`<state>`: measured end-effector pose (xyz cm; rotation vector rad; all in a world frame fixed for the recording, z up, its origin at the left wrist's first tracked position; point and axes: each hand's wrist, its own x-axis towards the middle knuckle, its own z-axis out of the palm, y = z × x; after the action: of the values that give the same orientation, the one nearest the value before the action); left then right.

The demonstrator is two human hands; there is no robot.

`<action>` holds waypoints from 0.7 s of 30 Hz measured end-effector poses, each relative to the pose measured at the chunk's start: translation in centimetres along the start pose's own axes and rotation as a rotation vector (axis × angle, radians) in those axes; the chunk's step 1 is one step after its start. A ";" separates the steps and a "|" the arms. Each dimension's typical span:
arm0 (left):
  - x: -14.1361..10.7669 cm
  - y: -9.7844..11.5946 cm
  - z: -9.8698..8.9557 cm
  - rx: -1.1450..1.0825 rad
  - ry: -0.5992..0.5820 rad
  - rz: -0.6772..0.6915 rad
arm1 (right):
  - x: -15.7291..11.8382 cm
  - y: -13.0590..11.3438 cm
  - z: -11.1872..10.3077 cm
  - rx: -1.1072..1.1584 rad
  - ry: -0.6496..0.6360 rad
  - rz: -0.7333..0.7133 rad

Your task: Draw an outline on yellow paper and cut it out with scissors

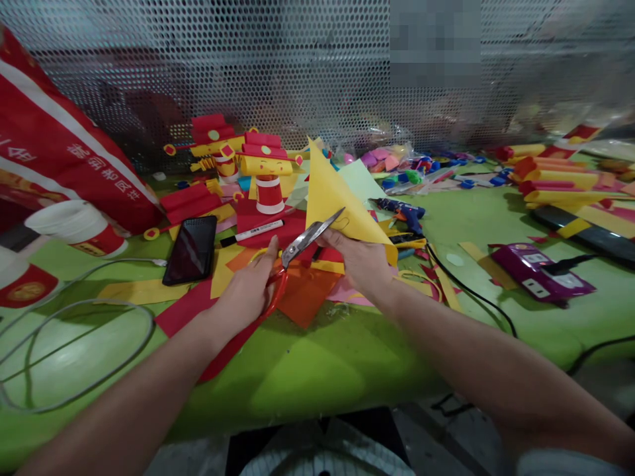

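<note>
Currently the left hand [247, 291] is closed around the red handles of a pair of scissors [297, 254], thumb up along the top loop; the blades point toward 2 o'clock and stand parted, their tips reaching the lower edge of a yellow paper sheet [333, 198]. The right hand [360, 261] pinches that sheet from below, fingers curled on its underside, so the sheet stands tilted up with one corner pointing to 12 o'clock. Both hands hover over a heap of red, orange and yellow paper scraps [302, 291] on the green table [307, 370]. At 10 o'clock from the left hand a black phone [191, 250] lies flat, with a white marker pen [252, 233] just beside it at its 3 o'clock. Farther toward 12 o'clock stand red-and-yellow paper figures [265, 168]. At 2 o'clock from the right hand rests a blue glue gun [403, 211]; at 3 o'clock, well apart, a purple power strip [543, 272] lies with a black plug in it. Paper cups [77, 228] sit at 9 o'clock, near a red bag [59, 152].
</note>
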<state>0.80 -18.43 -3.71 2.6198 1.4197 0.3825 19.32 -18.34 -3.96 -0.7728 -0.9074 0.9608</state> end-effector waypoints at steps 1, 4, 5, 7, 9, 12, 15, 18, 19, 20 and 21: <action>0.0 -0.1 0.0 0.004 0.006 0.006 | 0.0 -0.1 0.0 0.001 0.003 0.007; 0.1 -0.4 0.0 0.042 0.005 -0.009 | 0.1 -0.3 0.1 0.018 -0.001 0.029; 0.1 -0.5 -0.1 0.060 0.005 -0.017 | 0.1 -0.3 0.0 0.021 -0.004 0.037; 0.2 -0.6 -0.1 0.090 0.005 -0.025 | 0.1 -0.4 0.0 0.020 -0.014 0.055; 0.2 -0.6 -0.3 0.103 0.004 -0.022 | 0.1 -0.5 -0.1 0.026 -0.019 0.066; 0.2 -0.5 -0.6 0.115 -0.007 -0.029 | 0.2 -0.5 -0.2 0.056 -0.019 0.072; 0.2 -0.4 -0.9 0.145 -0.021 -0.048 | 0.2 -0.6 -0.2 0.059 -0.014 0.079; 0.2 -0.5 -1.1 0.163 -0.022 -0.054 | 0.3 -0.6 -0.2 0.050 -0.022 0.083; 0.2 -0.5 -1.1 0.164 -0.020 -0.055 | 0.3 -0.7 -0.2 0.049 -0.027 0.085; 0.2 -0.5 -1.2 0.164 -0.021 -0.056 | 0.3 -0.7 -0.2 0.048 -0.030 0.088; 0.2 -0.5 -1.2 0.163 -0.023 -0.057 | 0.3 -0.7 -0.2 0.048 -0.032 0.091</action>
<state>0.21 -17.98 -2.64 2.6913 1.5773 0.2379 19.86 -18.36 -3.37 -0.7651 -0.8798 1.0737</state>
